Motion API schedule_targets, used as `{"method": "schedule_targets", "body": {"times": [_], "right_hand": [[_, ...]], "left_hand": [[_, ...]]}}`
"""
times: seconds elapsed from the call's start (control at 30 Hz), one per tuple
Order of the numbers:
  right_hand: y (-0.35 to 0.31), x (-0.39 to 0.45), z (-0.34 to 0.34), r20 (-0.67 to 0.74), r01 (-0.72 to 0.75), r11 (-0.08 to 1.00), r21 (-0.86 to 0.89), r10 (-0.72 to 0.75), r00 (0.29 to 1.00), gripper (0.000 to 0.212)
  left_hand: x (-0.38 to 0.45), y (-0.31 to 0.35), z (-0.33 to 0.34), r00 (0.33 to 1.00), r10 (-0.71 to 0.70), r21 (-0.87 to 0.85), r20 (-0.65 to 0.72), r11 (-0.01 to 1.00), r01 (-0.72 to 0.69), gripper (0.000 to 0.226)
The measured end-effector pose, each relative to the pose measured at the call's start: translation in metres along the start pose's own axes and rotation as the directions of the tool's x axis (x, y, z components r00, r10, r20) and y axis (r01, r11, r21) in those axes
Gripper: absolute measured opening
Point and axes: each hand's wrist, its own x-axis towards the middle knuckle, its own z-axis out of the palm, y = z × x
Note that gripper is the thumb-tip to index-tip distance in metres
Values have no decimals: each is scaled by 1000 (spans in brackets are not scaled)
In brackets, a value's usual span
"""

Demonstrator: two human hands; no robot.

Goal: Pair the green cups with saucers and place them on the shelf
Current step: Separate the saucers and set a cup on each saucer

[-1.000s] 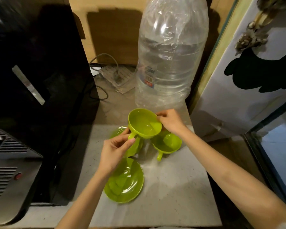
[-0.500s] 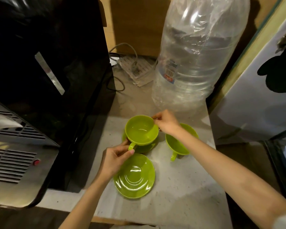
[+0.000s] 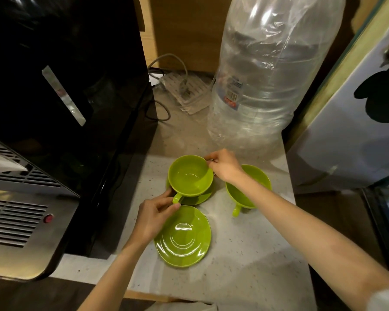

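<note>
A green cup [image 3: 190, 175] sits on a green saucer [image 3: 199, 197] in the middle of the grey counter [image 3: 245, 254]. My left hand [image 3: 154, 215] pinches the cup's handle at its near side. My right hand [image 3: 224, 164] pinches the cup's far right rim. A bare green saucer [image 3: 183, 236] lies just in front, partly under my left hand. A second green cup [image 3: 247, 189] stands to the right, its handle toward me, partly hidden by my right forearm.
A large clear water bottle [image 3: 267, 75] wrapped in plastic stands behind the cups. A black and steel appliance [image 3: 54, 108] fills the left side. A power strip [image 3: 184, 90] with cables lies at the back. A white fridge-like panel [image 3: 357, 120] bounds the right.
The cup held in both hands has come down from above the counter onto the far saucer. The view has shifted, so everything sits further right in the frame.
</note>
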Motion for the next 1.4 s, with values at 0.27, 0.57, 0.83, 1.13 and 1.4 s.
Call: {"method": "schedule_targets", "body": {"times": [0.27, 0.57, 0.83, 1.13, 1.4], "right_hand": [[2, 1, 4, -12, -8, 1000, 31, 8, 1000, 28], [9, -2, -8, 18, -17, 995, 100, 15, 1000, 33], [47, -27, -52, -143, -1, 995, 97, 15, 990, 27], [93, -56, -55, -179, -183, 980, 84, 195, 964, 31], [95, -66, -53, -261, -207, 969, 139, 237, 936, 28]], "left_hand": [[0, 0, 0, 998, -54, -54, -8, 997, 54, 26], [-12, 26, 7, 947, 85, 124, -310, 991, -49, 39], [-20, 65, 55, 941, 280, 77, -191, 960, -270, 26], [-2, 59, 111, 982, -32, 205, 187, 979, -8, 27], [-5, 59, 118, 983, -49, 184, 178, 983, 16, 20]]}}
